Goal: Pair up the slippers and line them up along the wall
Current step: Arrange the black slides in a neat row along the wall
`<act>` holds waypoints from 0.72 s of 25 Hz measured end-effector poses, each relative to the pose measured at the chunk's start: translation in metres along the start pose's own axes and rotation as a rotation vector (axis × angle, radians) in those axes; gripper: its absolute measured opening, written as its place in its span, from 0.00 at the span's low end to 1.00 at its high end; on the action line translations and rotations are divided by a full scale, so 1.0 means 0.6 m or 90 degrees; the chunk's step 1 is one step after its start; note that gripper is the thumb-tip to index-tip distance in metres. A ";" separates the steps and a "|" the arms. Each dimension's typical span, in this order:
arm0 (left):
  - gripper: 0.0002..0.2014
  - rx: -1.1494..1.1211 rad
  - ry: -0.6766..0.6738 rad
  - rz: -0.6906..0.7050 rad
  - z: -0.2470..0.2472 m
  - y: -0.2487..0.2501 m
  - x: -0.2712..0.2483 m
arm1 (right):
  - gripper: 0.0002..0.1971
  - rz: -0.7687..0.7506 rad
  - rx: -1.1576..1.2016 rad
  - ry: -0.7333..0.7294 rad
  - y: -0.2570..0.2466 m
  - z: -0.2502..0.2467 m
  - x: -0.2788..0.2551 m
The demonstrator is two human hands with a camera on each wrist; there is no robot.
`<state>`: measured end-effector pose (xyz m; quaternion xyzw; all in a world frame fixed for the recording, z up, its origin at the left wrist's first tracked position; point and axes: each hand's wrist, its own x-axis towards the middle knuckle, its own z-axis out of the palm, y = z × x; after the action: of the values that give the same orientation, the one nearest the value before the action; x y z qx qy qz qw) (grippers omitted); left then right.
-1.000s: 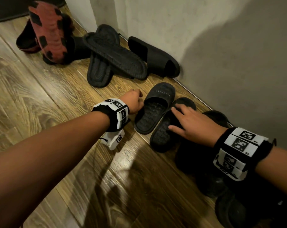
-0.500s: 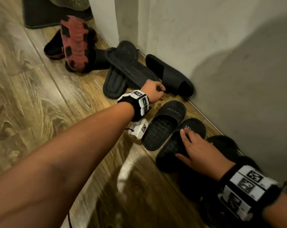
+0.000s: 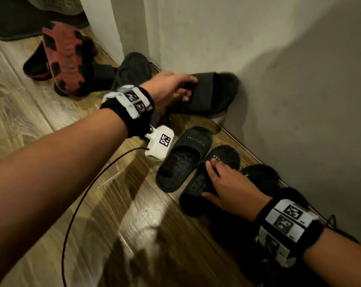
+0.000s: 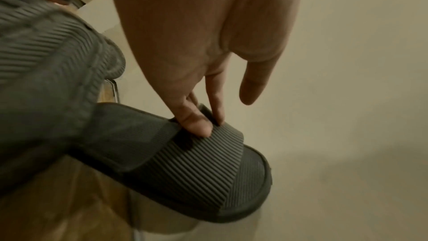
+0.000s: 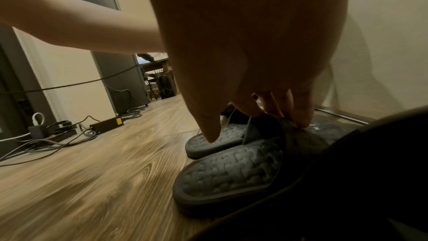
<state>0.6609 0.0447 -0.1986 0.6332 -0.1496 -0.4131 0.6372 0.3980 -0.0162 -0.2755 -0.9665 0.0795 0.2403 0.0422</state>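
Note:
A black ribbed slipper (image 3: 215,94) (image 4: 197,168) lies toe-first against the wall (image 3: 258,48). My left hand (image 3: 181,88) (image 4: 206,122) pinches the edge of its strap between thumb and forefinger. Its upside-down mate (image 3: 134,67) (image 4: 46,61) lies just to the left. Nearer me, two black logo slippers sit side by side with toes toward the wall: the left one (image 3: 185,158) (image 5: 215,142) is untouched. My right hand (image 3: 217,179) (image 5: 250,113) rests on the right one (image 3: 227,156) (image 5: 231,175), fingers on its strap, thumb stretched out.
A red-and-black shoe (image 3: 65,56) lies sole-up at the far left beside a dark mat (image 3: 14,23). More dark footwear (image 3: 262,177) sits along the wall behind my right hand. A thin cable (image 3: 82,195) loops over the wooden floor. Adapters and cords (image 5: 57,131) lie farther off.
My left hand left the spot beside the logo slippers, reached toward the wall and took hold of the ribbed slipper's strap. The right hand stayed on the logo slipper.

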 end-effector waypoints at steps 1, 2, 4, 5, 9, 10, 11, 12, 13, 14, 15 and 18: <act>0.10 -0.077 -0.022 -0.006 -0.007 0.020 -0.017 | 0.46 -0.003 -0.003 0.000 0.001 0.001 -0.001; 0.11 -0.144 -0.044 -0.015 -0.016 0.037 -0.032 | 0.46 -0.006 -0.007 0.000 -0.001 0.000 -0.001; 0.14 -0.239 -0.082 -0.043 -0.029 0.059 -0.056 | 0.46 -0.006 -0.011 -0.011 0.001 0.002 -0.003; 0.15 -0.257 -0.094 -0.043 -0.035 0.065 -0.067 | 0.46 -0.007 -0.014 -0.011 -0.001 0.001 -0.003; 0.19 -0.214 -0.092 -0.077 -0.042 0.052 -0.089 | 0.46 -0.006 -0.023 -0.006 -0.004 -0.002 0.002; 0.19 -0.200 -0.083 -0.091 -0.042 0.039 -0.092 | 0.46 -0.006 -0.030 -0.002 -0.005 -0.004 0.002; 0.16 -0.186 -0.072 -0.103 -0.041 0.026 -0.093 | 0.46 -0.006 -0.039 0.003 -0.006 -0.006 0.001; 0.14 -0.170 -0.059 -0.118 -0.038 0.010 -0.095 | 0.46 -0.006 -0.047 0.007 -0.006 -0.008 0.000; 0.13 -0.153 -0.050 -0.132 -0.033 -0.004 -0.098 | 0.46 -0.005 -0.054 0.009 -0.007 -0.010 -0.004; 0.14 -0.138 -0.049 -0.143 -0.027 -0.019 -0.101 | 0.46 -0.004 -0.060 0.011 -0.008 -0.011 -0.006; 0.15 -0.112 -0.058 -0.151 -0.017 -0.032 -0.101 | 0.46 -0.004 -0.064 0.011 -0.009 -0.012 -0.007; 0.29 0.265 -0.096 -0.107 -0.008 -0.078 -0.092 | 0.46 -0.002 -0.067 0.008 -0.009 -0.016 -0.007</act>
<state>0.6147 0.0942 -0.2246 0.7285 -0.2260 -0.4710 0.4431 0.3995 -0.0115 -0.2648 -0.9691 0.0652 0.2378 -0.0088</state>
